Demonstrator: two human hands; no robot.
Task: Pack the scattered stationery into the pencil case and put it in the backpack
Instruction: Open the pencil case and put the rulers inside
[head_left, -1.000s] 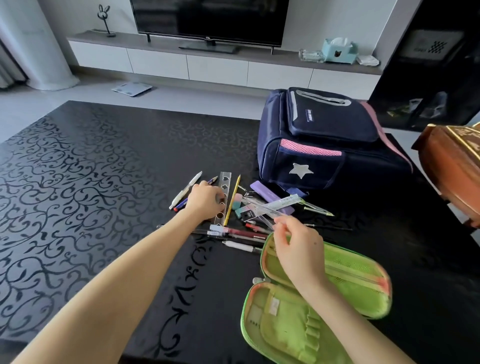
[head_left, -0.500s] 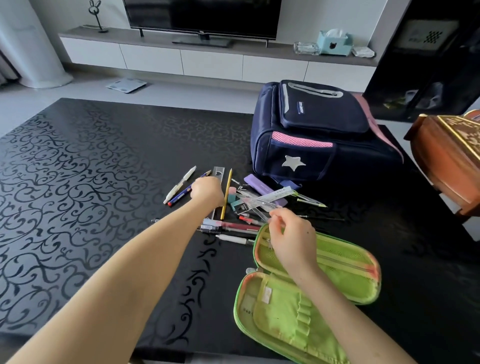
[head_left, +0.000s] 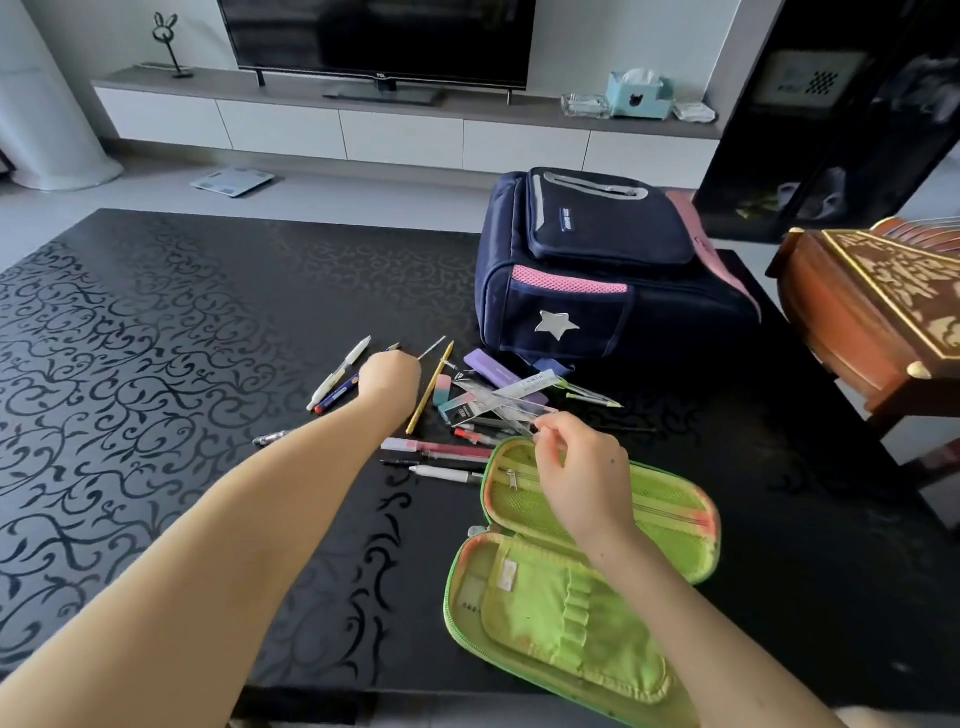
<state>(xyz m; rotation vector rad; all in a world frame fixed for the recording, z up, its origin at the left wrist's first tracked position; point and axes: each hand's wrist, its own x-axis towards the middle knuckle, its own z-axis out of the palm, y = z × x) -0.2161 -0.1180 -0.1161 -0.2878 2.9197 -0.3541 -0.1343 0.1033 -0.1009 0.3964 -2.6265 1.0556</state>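
Observation:
A green pencil case (head_left: 571, 603) lies open on the black patterned table (head_left: 156, 364), near its front edge. Above it sits a scatter of stationery: a yellow pencil (head_left: 431, 389), a pink-and-teal eraser (head_left: 441, 389), a purple box (head_left: 493, 371), red pens (head_left: 441, 448) and a white pen (head_left: 447, 473). My left hand (head_left: 389, 379) is closed on a grey metal ruler (head_left: 431, 348), of which only a thin edge shows. My right hand (head_left: 576, 467) hovers over the case's far end and pinches the end of a clear ruler (head_left: 514, 408). The navy backpack (head_left: 597, 270) stands behind the pile, zipped.
A white pen (head_left: 340, 371) and a blue pen (head_left: 337, 397) lie left of my left hand, with a black pen (head_left: 270, 439) nearer me. A carved wooden piece of furniture (head_left: 872, 322) stands at the table's right. A TV console (head_left: 363, 119) and a floor scale (head_left: 231, 182) are beyond.
My left hand has tipped the metal ruler up on edge, so its flat face no longer shows. My right hand stays pinched on the clear ruler's end.

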